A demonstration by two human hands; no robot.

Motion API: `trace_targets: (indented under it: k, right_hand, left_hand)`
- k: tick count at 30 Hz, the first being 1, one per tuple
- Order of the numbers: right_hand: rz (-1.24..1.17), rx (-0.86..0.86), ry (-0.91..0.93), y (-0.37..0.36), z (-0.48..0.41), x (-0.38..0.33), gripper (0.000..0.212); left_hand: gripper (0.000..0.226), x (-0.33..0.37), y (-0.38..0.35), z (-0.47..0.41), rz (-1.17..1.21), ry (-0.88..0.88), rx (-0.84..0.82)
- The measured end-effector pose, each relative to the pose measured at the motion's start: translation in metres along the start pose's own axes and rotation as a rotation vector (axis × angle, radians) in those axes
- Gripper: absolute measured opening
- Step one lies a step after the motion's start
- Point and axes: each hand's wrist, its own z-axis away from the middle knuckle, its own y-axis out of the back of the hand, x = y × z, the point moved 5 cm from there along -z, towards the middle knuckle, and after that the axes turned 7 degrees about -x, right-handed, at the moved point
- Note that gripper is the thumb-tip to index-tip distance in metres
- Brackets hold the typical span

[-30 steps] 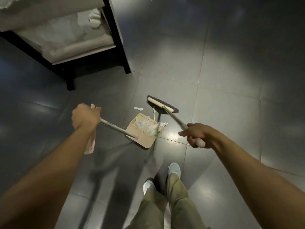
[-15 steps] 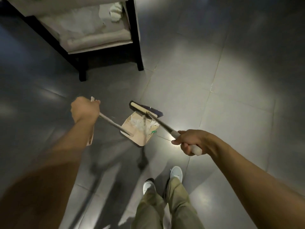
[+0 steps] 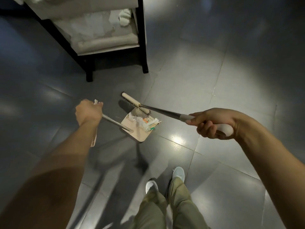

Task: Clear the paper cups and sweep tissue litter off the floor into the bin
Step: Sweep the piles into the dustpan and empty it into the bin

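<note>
1. The fingers (image 3: 205, 128) of my right hand (image 3: 214, 121) are clenched round the pale grip of the broom (image 3: 162, 111). My left hand (image 3: 89, 111) is fisted on the top of the dustpan handle (image 3: 115, 123).
2. A second ago the broom head (image 3: 135, 103) stood beyond the dustpan (image 3: 140, 131), with a white scrap loose on the floor (image 3: 214, 80) at the pan's 10 o'clock and tissue hanging at its lip. Now the head lies across the pan's mouth, at its 12 o'clock.
3. The tissue litter (image 3: 142, 121), with some orange and green bits, sits heaped inside the pan. I see no scrap left on the tiles around it.
4. So I judge this patch swept, and the load ready to go to the bin. No bin or paper cups show here.
5. The dark-framed bench (image 3: 142, 38) has come further into view at 11 o'clock, with a crumpled white wad (image 3: 124, 17) on its seat.
6. No brand, label or writing is readable on the broom, pan or bench.
</note>
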Motion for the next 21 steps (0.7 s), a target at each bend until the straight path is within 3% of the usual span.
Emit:
trace_targets:
  k: [5, 9, 11, 21]
  right_hand:
    - [-0.014, 0.006, 0.038, -0.013, 0.022, -0.02, 0.03]
    - [0.038, -0.051, 0.054, -0.037, 0.028, -0.04, 0.025]
    - [0.083, -0.06, 0.075, -0.05, 0.022, -0.052, 0.035]
    - [0.409, -0.158, 0.201, -0.203, -0.113, -0.091, 0.043]
  left_hand:
    - [0.038, -0.031, 0.029, 0.009, 0.051, 0.059, 0.063]
    - [0.04, -0.062, 0.059, 0.013, 0.087, 0.14, 0.132]
    - [0.04, -0.078, 0.076, 0.015, 0.119, 0.185, 0.169]
    - [0.038, -0.161, 0.205, 0.009, 0.178, 0.333, 0.467]
